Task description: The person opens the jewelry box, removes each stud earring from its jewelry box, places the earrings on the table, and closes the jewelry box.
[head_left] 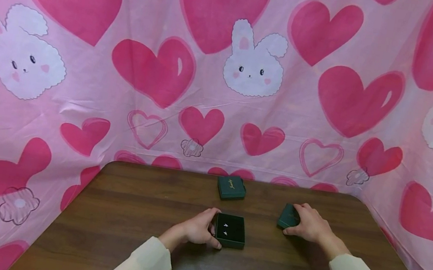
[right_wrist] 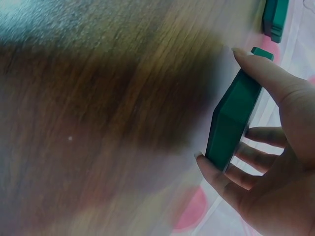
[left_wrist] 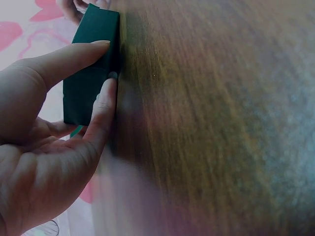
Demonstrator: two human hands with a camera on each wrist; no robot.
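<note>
An open dark green jewelry box [head_left: 229,239] sits on the wooden table, showing a black insert with two small silvery star-like earrings [head_left: 226,229]. My left hand [head_left: 199,228] grips its left side; in the left wrist view the thumb lies along the green wall of the box [left_wrist: 78,98]. Off to the right, my right hand [head_left: 311,224] holds a green box lid [head_left: 288,216] between thumb and fingers. The right wrist view shows the lid [right_wrist: 234,115] close over the tabletop, thumb at one end and a finger at the other.
A closed green box [head_left: 231,187] with gold script stands near the table's back edge. The brown wooden table [head_left: 124,214] is bounded behind and at the sides by a pink cloth [head_left: 97,61] printed with hearts and rabbits.
</note>
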